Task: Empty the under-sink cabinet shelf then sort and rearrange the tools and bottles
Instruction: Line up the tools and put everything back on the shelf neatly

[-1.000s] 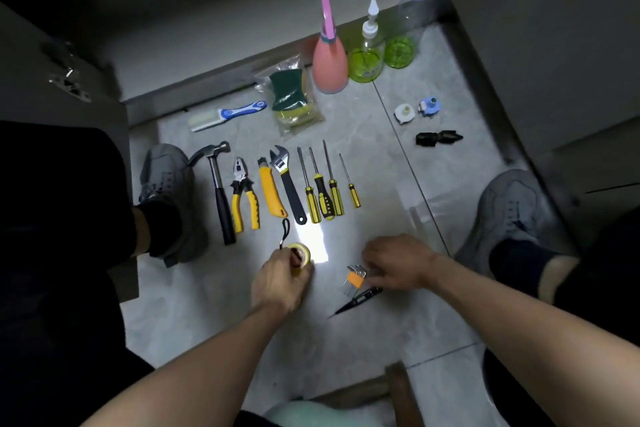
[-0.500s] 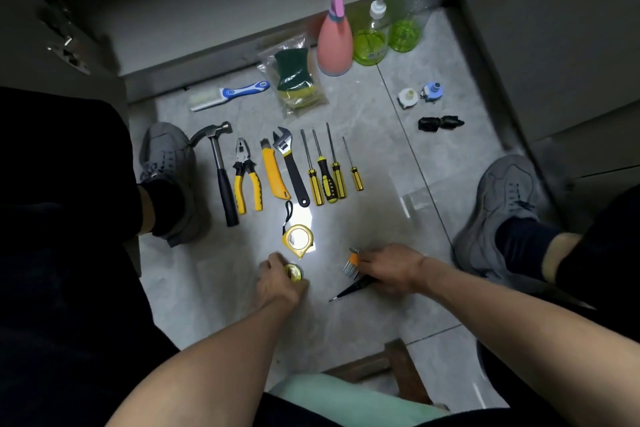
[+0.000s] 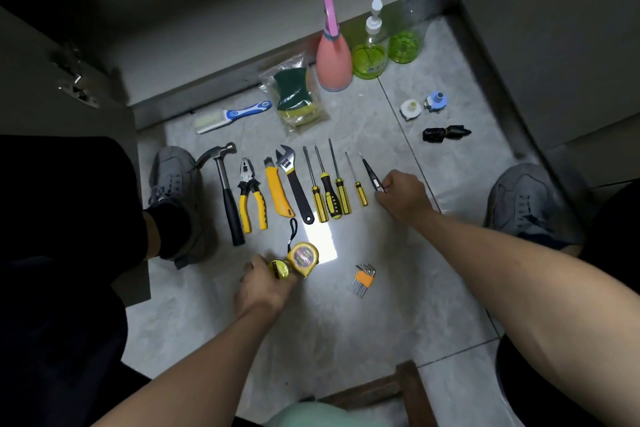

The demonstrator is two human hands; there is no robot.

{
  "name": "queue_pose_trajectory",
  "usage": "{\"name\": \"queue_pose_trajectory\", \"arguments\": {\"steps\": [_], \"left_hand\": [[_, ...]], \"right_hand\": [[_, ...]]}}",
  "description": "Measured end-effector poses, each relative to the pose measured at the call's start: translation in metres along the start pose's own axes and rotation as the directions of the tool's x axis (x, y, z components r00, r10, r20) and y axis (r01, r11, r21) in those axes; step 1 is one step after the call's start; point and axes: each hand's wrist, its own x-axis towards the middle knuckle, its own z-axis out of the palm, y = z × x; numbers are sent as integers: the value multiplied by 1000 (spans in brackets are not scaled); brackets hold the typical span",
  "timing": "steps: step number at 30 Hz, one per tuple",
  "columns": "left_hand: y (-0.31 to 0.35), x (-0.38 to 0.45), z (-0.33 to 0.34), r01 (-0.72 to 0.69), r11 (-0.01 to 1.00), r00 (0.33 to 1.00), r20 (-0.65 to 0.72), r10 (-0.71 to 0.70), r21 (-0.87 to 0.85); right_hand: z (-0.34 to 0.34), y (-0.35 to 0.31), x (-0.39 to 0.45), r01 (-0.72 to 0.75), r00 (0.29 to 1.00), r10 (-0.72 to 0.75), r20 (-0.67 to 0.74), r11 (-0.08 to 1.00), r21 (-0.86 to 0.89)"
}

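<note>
The right hand (image 3: 401,196) has carried the slim black tester pen (image 3: 372,172) to the screwdriver row (image 3: 332,184), pinching its light, stiff end; left hand (image 3: 265,284) grips a tape roll (image 3: 278,269).

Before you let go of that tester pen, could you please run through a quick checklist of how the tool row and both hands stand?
1. Right hand grips the tester pen at its rear end: ok.
2. Pen lies at the right end of the row, beside the smallest screwdriver, roughly parallel: ok.
3. Pen fully resting on the floor: cannot tell.
4. Left hand holds a small yellow roll against the tape measure: ok.
5. Hex keys lined up with the row: not ok, lying apart below it.
</note>
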Motion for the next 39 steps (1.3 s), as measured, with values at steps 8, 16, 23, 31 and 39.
{"name": "queue_pose_trajectory", "arguments": {"steps": [8, 16, 23, 31, 39], "left_hand": [[22, 5, -17, -63, 998, 997, -33, 63, 21], [8, 17, -28, 39, 999, 998, -47, -38, 22], [13, 32, -38, 7, 995, 997, -80, -15, -102], [41, 35, -37, -116, 980, 983, -161, 90, -164], [128, 47, -32, -566, 822, 810, -226, 542, -59]], "right_hand": [[10, -3, -20, 12, 983, -10, -181, 1000, 11], [52, -58, -64, 874, 486, -782, 392, 417, -250], [90, -62, -83, 881, 463, -729, 504, 315, -354], [66, -36, -86, 881, 473, -695, 542, 362, -305], [-29, -6, -66, 564, 825, -545, 148, 779, -276]]}}
